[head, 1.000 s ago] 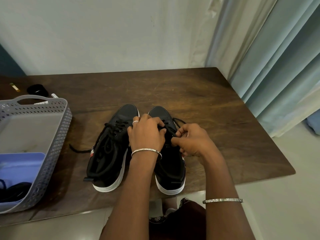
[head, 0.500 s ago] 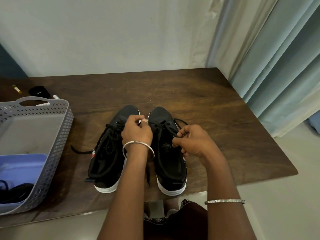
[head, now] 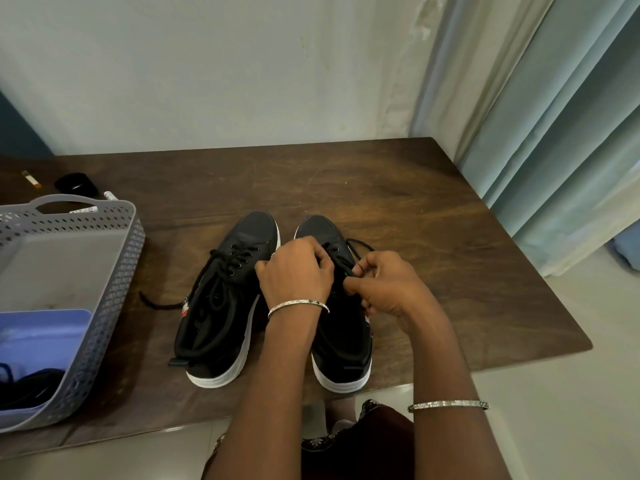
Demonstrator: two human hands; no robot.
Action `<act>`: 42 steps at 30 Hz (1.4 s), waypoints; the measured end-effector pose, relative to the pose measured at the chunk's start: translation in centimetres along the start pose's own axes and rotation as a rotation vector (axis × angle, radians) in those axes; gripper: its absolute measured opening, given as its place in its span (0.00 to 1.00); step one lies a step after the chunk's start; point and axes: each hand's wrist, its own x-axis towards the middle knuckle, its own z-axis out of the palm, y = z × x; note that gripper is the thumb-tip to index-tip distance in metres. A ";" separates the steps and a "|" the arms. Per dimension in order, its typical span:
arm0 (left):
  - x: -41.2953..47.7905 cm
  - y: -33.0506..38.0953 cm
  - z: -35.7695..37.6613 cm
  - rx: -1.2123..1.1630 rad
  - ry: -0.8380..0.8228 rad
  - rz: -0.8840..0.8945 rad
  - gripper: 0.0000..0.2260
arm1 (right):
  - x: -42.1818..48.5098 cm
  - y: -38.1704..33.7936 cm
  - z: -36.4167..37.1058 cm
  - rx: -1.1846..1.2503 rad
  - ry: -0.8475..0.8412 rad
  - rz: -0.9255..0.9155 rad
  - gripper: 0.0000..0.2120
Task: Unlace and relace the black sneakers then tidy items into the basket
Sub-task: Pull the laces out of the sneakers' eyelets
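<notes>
Back from the gap between the shoes, the left hand [head: 294, 271] sits over the right sneaker [head: 341, 344], grip curled on its lace [head: 336, 251]. The right hand [head: 384, 289] pinches the same lace at that sneaker's right side. The left sneaker [head: 221, 306] stands just left of it on the bench [head: 450, 254], with the basket [head: 104, 289] farther left.

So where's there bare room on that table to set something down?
Bare: the table from the wall to the left sneaker and right sneaker, and right of them to the edge. Crowded: the left, with the basket and small items behind it; the middle, where left hand and right hand grip a lace.
</notes>
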 end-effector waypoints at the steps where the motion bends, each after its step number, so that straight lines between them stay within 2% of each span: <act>1: 0.1 0.0 0.1 -0.052 -0.019 -0.047 0.04 | 0.1 0.1 0.0 0.002 0.000 0.001 0.05; 2: 0.3 -0.1 0.3 -0.187 -0.038 -0.129 0.04 | 0.1 0.1 0.0 0.008 -0.002 0.003 0.06; 5: 1.5 -0.4 -0.5 -0.989 -0.142 -0.582 0.07 | 0.2 0.3 -0.2 0.036 -0.024 0.014 0.07; 6: 1.6 -0.5 -0.8 -1.186 -0.171 -0.702 0.08 | 0.2 0.3 -0.3 0.044 -0.030 0.016 0.07; 8: 1.8 -1.2 -1.1 -1.284 -0.146 -0.808 0.09 | 0.2 0.3 -0.3 0.046 -0.034 0.014 0.07; 10: 1.8 -1.8 -1.2 -1.120 -0.026 -0.733 0.08 | 0.2 0.2 -0.2 0.035 -0.028 0.009 0.06; 12: 1.5 -1.9 -1.0 -0.747 0.109 -0.510 0.08 | 0.1 0.2 -0.2 0.029 -0.025 0.007 0.06; 14: 1.1 -1.6 -1.1 -0.466 0.149 -0.263 0.10 | 0.1 0.2 -0.1 0.027 -0.020 0.003 0.06; 16: 0.7 -0.9 -1.1 -0.302 0.086 -0.110 0.09 | 0.1 0.2 -0.1 0.028 -0.015 0.000 0.06; 20: 0.4 -0.8 -0.6 0.001 -0.103 -0.025 0.07 | 0.0 0.2 -0.1 0.025 -0.014 -0.003 0.05; 24: 0.4 -0.8 -0.6 -0.025 -0.095 -0.003 0.03 | 0.2 0.2 0.0 0.013 -0.016 -0.006 0.05; 28: 0.5 -0.5 -0.1 0.031 -0.073 -0.019 0.06 | 0.3 0.4 0.0 0.016 -0.020 -0.007 0.05; 29: 0.6 -0.4 0.0 -0.060 -0.079 -0.082 0.07 | 0.3 0.4 0.0 0.022 -0.023 -0.007 0.05; 30: 0.9 -0.5 -0.1 -0.263 -0.087 -0.183 0.07 | 0.3 0.5 -0.1 0.032 -0.029 -0.005 0.05; 33: 1.5 -0.4 -1.1 -1.084 -0.153 -0.608 0.13 | 0.3 0.5 -0.2 0.056 -0.039 0.000 0.06; 34: 1.5 -0.5 -1.5 -1.255 -0.172 -0.706 0.13 | 0.3 0.5 -0.2 0.058 -0.038 0.000 0.06; 36: 1.6 -0.8 -1.7 -1.379 -0.158 -0.780 0.14 | 0.3 0.5 -0.2 0.055 -0.041 -0.004 0.06; 37: 1.6 -1.0 -1.7 -1.323 -0.128 -0.749 0.13 | 0.3 0.5 -0.2 0.054 -0.043 -0.007 0.06; 38: 1.6 -1.2 -1.5 -1.163 -0.068 -0.675 0.11 | 0.2 0.5 -0.2 0.052 -0.043 -0.008 0.06; 40: 1.4 -1.7 -1.0 -0.666 0.093 -0.410 0.07 | 0.2 0.5 -0.1 0.045 -0.037 -0.011 0.06; 42: 1.0 -1.5 -1.0 -0.290 0.163 -0.149 0.11 | 0.3 0.5 0.0 0.033 -0.034 -0.013 0.06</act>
